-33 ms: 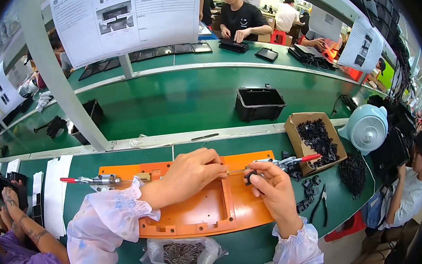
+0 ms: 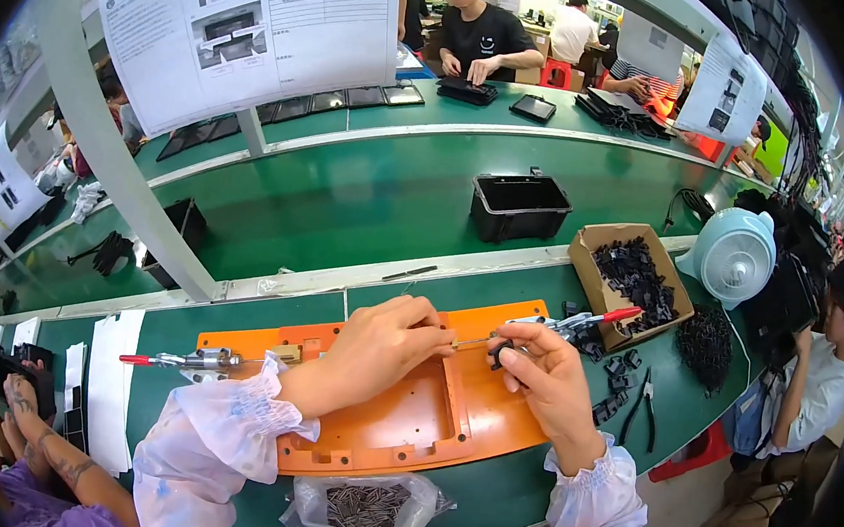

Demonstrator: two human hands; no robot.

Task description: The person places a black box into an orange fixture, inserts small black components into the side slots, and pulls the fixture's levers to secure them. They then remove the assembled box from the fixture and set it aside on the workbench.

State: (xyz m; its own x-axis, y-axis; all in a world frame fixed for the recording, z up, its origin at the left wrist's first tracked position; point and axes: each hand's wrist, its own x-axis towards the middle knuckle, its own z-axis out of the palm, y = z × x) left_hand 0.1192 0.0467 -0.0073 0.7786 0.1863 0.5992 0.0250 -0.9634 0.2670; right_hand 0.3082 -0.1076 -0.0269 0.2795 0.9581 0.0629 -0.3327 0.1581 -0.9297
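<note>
My left hand (image 2: 391, 336) reaches over an orange fixture plate (image 2: 500, 406), thumb and fingers pinched together. Its fingertips meet a small brass-coloured piece (image 2: 454, 345) at the end of a thin metal rod (image 2: 475, 342); what they grip there is mostly hidden. A small black plastic part (image 2: 499, 355) sits between the thumb and fingers of my right hand (image 2: 545, 370), beside that rod. Just beyond this hand is a toggle clamp (image 2: 567, 322) with a red handle. Another red-handled toggle clamp (image 2: 218, 358) stands at the fixture's left end.
A clear bag of small metal pins (image 2: 365, 510) lies in front of the fixture. Rightward are a cardboard box of black parts (image 2: 680, 318), pliers (image 2: 642, 413) and a pale blue fan (image 2: 734, 256). A black bin (image 2: 520, 210) stands farther back. Co-workers sit at both sides.
</note>
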